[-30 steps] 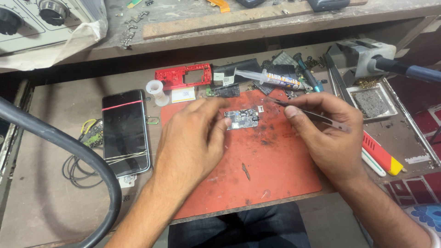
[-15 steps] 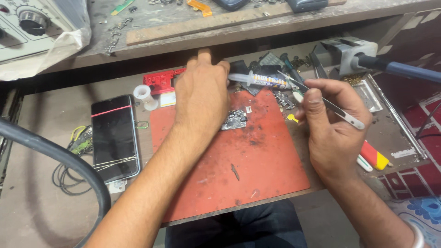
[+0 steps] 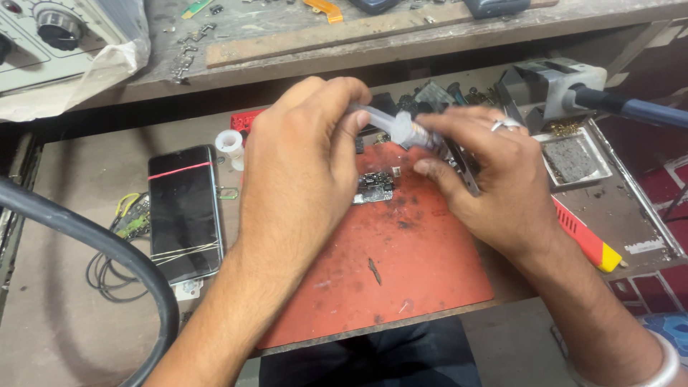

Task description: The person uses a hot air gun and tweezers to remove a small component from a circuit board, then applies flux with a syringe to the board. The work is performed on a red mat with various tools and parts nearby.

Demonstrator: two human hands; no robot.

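Now a clear syringe (image 3: pixel 398 126), fetched from the back of the worktop (image 3: pixel 64 337), is gripped at mid-frame by left hand (image 3: pixel 304 161) and right hand (image 3: pixel 494 175) fingers; tweezers (image 3: pixel 466 172) remain tucked in the right. The small circuit board (image 3: pixel 374 189) lies released on the red mat (image 3: pixel 401 272), just below.

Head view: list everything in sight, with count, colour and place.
mat: one, red-orange, bench centre
circuit board: one, dark, on the mat
syringe: one, clear, held by both hands over the mat
phone: one, black, left of the mat
tape roll: one, white, above the phone
cutter: one, red and yellow, right of the mat
tray: one, metal, far right
left hand: on the syringe
right hand: on the syringe, also holding tweezers
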